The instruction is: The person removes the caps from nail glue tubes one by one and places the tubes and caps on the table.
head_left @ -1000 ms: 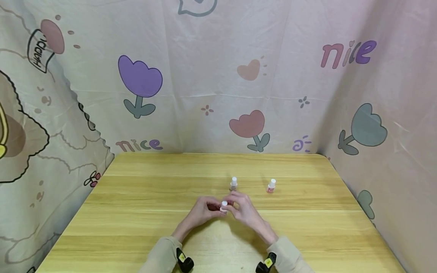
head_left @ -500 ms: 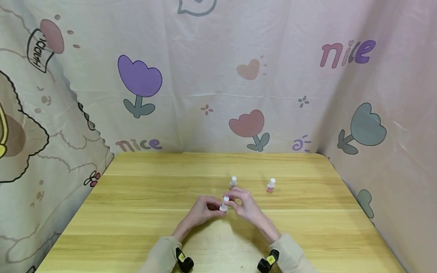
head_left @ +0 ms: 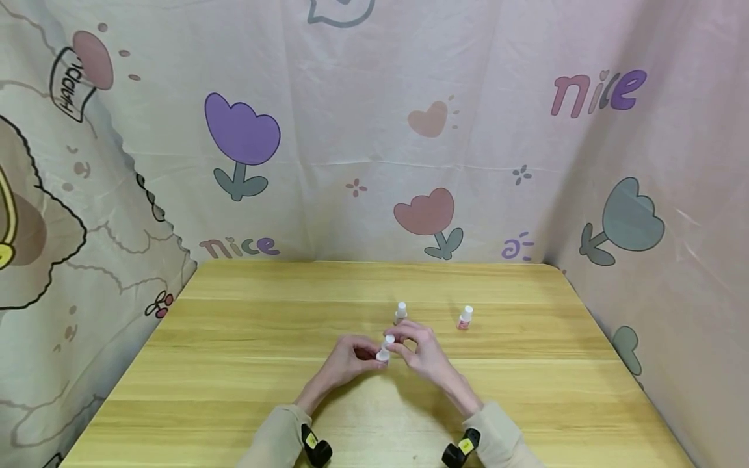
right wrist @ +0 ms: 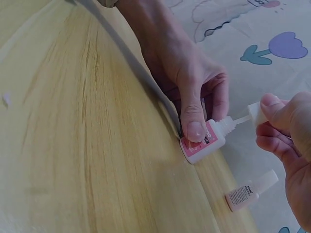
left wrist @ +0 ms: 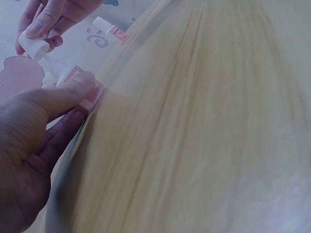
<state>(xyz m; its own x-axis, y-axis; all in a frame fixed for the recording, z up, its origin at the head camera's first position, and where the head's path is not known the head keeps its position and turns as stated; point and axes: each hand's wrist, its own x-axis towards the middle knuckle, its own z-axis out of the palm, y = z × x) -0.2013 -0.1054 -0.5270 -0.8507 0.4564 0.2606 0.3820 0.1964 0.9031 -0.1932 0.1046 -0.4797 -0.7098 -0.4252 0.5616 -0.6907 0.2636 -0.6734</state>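
My left hand [head_left: 350, 359] holds a small white bottle with a pink label [right wrist: 209, 144] upright at the table surface, its thumb across the label. Thumb and fingers of my right hand [head_left: 422, 356] pinch the bottle's white cap [right wrist: 257, 112]. A thin pale stem [right wrist: 241, 119] runs from the cap to the bottle's threaded neck [right wrist: 227, 124], as the right wrist view shows. In the left wrist view the cap hangs tilted just above the neck. The stem's lower end is hidden at the neck.
Two similar capped bottles stand beyond my hands: one white-capped bottle [head_left: 400, 311] just behind the right fingers, another pink-labelled bottle [head_left: 465, 318] farther right. The wooden table [head_left: 246, 325] meets a printed curtain [head_left: 339, 130] at its back and sides.
The cap sat on the bottle a second ago; my right hand has lifted it up and slightly right, baring the stem. My left hand and the bottle have stayed in place.
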